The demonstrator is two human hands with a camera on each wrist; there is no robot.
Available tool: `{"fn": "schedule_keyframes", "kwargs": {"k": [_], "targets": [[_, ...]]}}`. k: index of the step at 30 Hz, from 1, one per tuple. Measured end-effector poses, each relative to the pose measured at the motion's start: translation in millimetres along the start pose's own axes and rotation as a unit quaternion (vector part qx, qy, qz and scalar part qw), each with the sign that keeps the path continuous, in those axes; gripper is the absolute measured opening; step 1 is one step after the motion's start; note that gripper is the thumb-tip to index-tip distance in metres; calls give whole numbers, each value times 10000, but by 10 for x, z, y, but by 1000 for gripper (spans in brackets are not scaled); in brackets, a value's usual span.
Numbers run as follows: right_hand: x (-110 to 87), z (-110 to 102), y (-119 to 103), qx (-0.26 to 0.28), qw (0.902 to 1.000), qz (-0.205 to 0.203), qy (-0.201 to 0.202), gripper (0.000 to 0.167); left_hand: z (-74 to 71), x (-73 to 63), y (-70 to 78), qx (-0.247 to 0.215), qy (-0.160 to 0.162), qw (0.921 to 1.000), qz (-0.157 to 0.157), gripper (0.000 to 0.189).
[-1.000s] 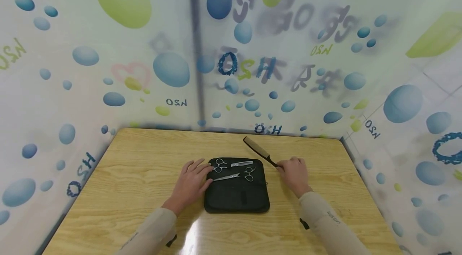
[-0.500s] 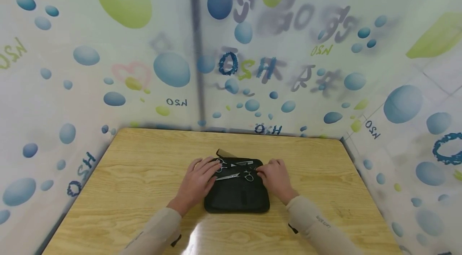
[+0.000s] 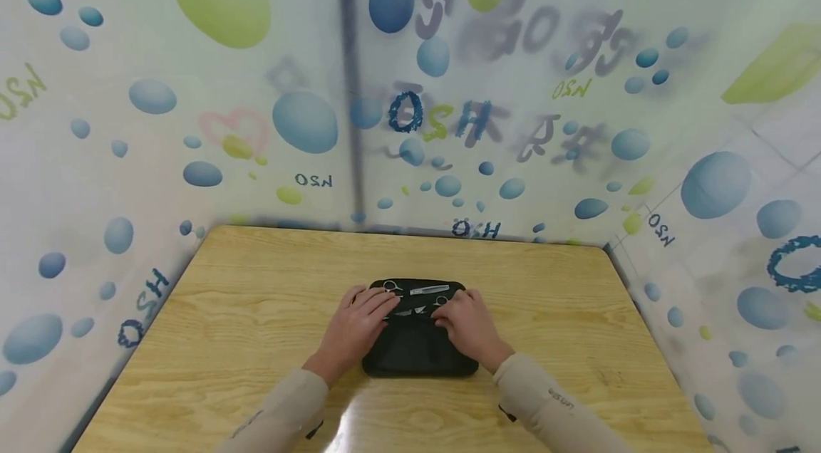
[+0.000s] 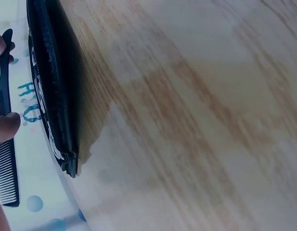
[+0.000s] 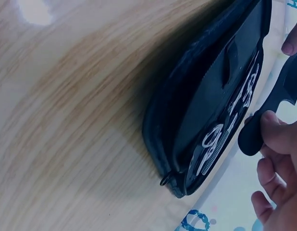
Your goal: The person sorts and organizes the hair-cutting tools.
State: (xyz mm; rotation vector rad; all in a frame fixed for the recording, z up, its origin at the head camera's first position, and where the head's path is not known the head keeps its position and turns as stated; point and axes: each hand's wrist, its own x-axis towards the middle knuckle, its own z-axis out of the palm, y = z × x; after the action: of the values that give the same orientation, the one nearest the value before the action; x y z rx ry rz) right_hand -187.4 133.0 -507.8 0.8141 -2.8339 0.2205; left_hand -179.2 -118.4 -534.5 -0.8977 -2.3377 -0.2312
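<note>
Right hand (image 5: pixel 290 166), seen in its own wrist view at the right edge of the frame, pinches the rounded handle end of a dark comb (image 5: pixel 278 91), the thumb laid over it. Farther up that edge, a fingertip of the left hand (image 5: pixel 294 37) touches the comb's other part. A black case (image 5: pixel 201 106) stretches from the upper right to the lower middle, silver scissors (image 5: pixel 216 151) along its far side and a small ring (image 5: pixel 165 180) at its lower corner. Wooden table (image 5: pixel 62 115) fills the left.

From the left wrist, the comb stands nearly upright at the left edge, teeth towards the bottom. The left hand holds it by the toothed part, its thumb across the front; fingertips of the right hand show at the handle, upper left. Just beside the comb is the case, seen edge-on.

From the head, the two hands meet over the case at lower centre, left hand on its left side, right hand on its right. Here the comb is hard to make out against the black. Scissor loops and blades show between the fingers. Light sleeves (image 3: pixel 282 407) reach in from below; spotted sheeting (image 3: pixel 308 25) fills the upper frame.
</note>
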Motion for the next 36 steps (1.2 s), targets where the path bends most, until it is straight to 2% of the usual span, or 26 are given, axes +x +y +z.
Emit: {"fn": "schedule_keyframes", "kwargs": {"k": [4,10,18,22,28,32,36], "targets": [[8,-2,-28,118,9999,-60,-99,8,5,-12,-1,18,-70,10000,21,49],[12,-5,-51,373,9990,-63,-219,9,-30,-12,0,59,-238,9996,168,32],[14,-6,-45,505,9981,-29,-344,12,-48,-21,-24,273,-488,9982,232,32],[30,-11,-24,703,9974,52,-114,13,-62,-47,-70,325,-669,9971,167,40],[-7,-45,112,863,9959,259,126,20,-220,-62,-201,237,-1168,9927,180,43],[-50,-72,232,921,9950,379,68,25,-324,-82,-274,87,-1480,9888,181,40],[-98,-68,342,745,9961,432,-198,37,-389,-104,-316,-40,-1665,9858,214,37]]}}
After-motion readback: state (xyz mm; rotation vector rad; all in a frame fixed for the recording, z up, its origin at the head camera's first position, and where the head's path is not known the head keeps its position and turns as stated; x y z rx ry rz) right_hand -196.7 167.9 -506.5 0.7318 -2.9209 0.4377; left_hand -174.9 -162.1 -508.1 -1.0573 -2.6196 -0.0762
